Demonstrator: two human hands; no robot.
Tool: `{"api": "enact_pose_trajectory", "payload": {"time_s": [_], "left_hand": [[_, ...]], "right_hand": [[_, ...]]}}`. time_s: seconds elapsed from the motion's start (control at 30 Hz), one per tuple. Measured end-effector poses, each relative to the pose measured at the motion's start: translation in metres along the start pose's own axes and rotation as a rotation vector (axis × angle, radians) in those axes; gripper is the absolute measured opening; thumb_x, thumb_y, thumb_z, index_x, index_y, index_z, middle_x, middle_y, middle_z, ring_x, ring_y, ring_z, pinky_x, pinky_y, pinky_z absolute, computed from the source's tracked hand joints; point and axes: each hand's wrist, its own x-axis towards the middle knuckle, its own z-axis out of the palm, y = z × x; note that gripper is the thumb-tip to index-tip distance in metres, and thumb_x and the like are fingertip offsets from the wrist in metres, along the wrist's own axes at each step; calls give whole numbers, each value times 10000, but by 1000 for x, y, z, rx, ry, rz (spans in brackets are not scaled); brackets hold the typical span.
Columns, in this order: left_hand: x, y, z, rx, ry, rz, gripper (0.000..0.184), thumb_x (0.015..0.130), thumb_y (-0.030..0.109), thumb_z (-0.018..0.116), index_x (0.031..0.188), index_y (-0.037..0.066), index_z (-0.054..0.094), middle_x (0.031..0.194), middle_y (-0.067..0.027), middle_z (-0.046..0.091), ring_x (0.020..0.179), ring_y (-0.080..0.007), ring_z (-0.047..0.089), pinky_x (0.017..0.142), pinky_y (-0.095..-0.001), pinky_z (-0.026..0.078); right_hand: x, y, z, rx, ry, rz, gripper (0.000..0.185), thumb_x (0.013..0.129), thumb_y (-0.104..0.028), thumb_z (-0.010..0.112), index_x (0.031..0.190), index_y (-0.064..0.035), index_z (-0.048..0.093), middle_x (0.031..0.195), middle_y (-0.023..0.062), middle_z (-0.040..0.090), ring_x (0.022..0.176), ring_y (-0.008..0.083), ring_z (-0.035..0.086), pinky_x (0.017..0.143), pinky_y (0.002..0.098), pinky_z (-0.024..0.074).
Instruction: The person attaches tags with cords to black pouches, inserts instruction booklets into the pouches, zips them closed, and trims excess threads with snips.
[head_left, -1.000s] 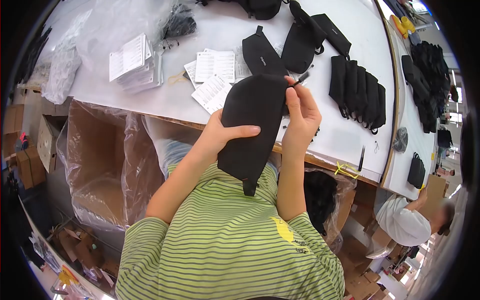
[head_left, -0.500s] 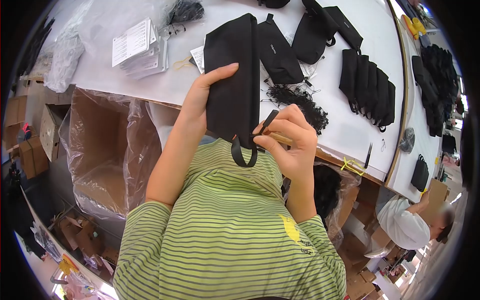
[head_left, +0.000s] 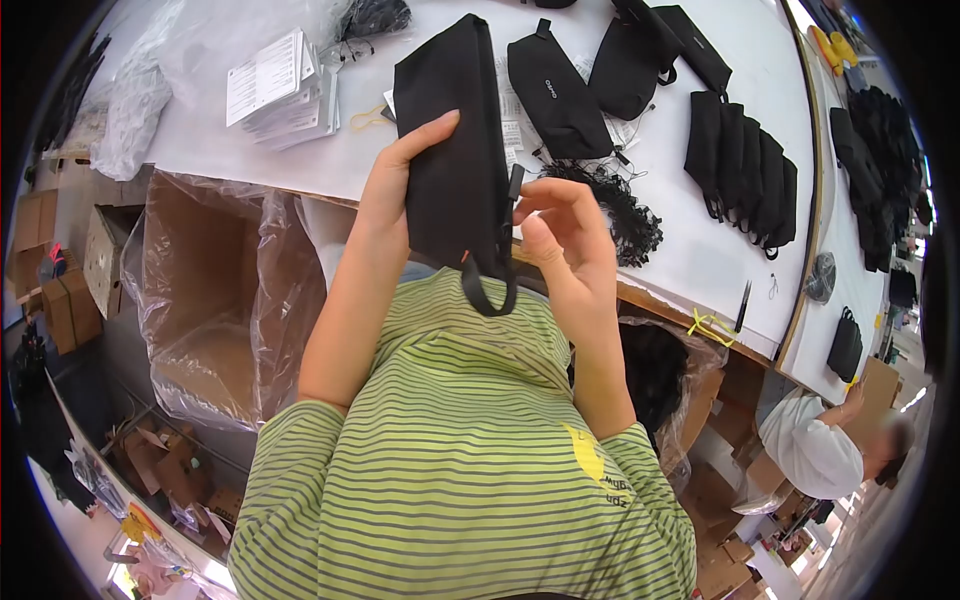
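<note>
My left hand (head_left: pixel 405 170) grips a black zippered pouch (head_left: pixel 447 180) by its left side, thumb on top and the other fingers hidden beneath. A loop strap (head_left: pixel 488 305) hangs from the pouch's near end. Along the right edge, a black zipper pull (head_left: pixel 516 184) sticks up. My right hand (head_left: pixel 572 240) is beside that edge, fingers curved and thumb apart from them. Its fingertips are at the pull, but they are not closed around it.
On the white table (head_left: pixel 690 280) are other black pouches (head_left: pixel 556 100), a row of several pouches (head_left: pixel 738 170), a heap of black cords (head_left: pixel 620 215) and a stack of printed cards (head_left: pixel 275 85). A plastic-lined carton (head_left: pixel 200 290) stands below. Another person (head_left: pixel 810 445) is at the right.
My right hand has moved up along the pouch's edge, and its thumb and fingers have parted from the zipper pull. The pouch has shifted slightly up and left in my left hand.
</note>
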Motion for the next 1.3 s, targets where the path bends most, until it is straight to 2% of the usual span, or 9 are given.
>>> {"api": "enact_pose_trajectory", "payload": {"time_s": [0.1,0.13,0.3,0.47,0.67,0.87,1.0,1.1,1.3], "left_hand": [[2,0,-7,-28,11,43,195,816,161,691,929,8,647,825,-94,686,662,-183,671,602,-292,570],[3,2,-10,-38,14,46,198,816,164,693,929,8,647,824,-93,685,662,-182,670,601,-292,569],[2,1,-13,4,71,117,200,825,177,681,929,10,647,819,-86,684,664,-173,667,597,-290,566],[-1,5,-16,12,58,191,202,838,189,662,933,10,649,827,-82,687,665,-168,667,595,-280,563],[-3,10,-24,-64,9,241,225,892,156,584,1021,-27,612,888,-137,686,705,-208,689,613,-304,593],[-3,15,-28,-74,-29,245,216,901,162,569,1001,-26,607,877,-144,681,662,-201,682,573,-299,594],[-8,15,-23,-3,16,189,223,832,144,663,991,-9,632,877,-94,684,709,-181,675,643,-289,571],[-8,7,-17,28,53,173,224,823,133,675,994,-3,627,866,-90,679,695,-174,673,630,-284,573],[-8,5,-16,46,36,147,220,822,124,675,999,6,620,855,-86,675,683,-171,672,609,-283,574]], "right_hand": [[-6,4,-4,87,-119,182,192,881,-158,636,1008,-17,603,915,25,621,725,89,545,643,224,426],[-9,11,-5,62,-186,109,198,868,-156,652,1014,-26,619,908,30,631,695,92,543,627,227,419],[-15,-3,5,-352,-86,-117,183,798,-116,719,946,-38,646,795,26,635,630,101,539,552,234,401],[-12,2,13,-360,-7,-282,123,760,-69,741,839,-45,650,753,38,628,545,113,526,485,236,388],[-15,-6,22,-485,-24,-318,122,743,-64,745,772,-46,628,716,25,607,520,117,512,479,249,393],[-15,-5,16,-428,-172,-260,156,723,-111,772,818,-67,656,710,16,589,515,115,487,482,238,394],[-3,-20,6,-462,-46,-303,182,721,-131,778,869,-84,684,821,26,582,535,117,476,483,239,389],[10,-22,4,-555,-137,-437,193,714,-116,771,887,-90,691,846,25,569,542,119,473,478,249,381],[18,-26,2,-677,-202,-514,142,695,-92,752,796,-75,654,825,23,561,582,164,534,509,290,414]]}}
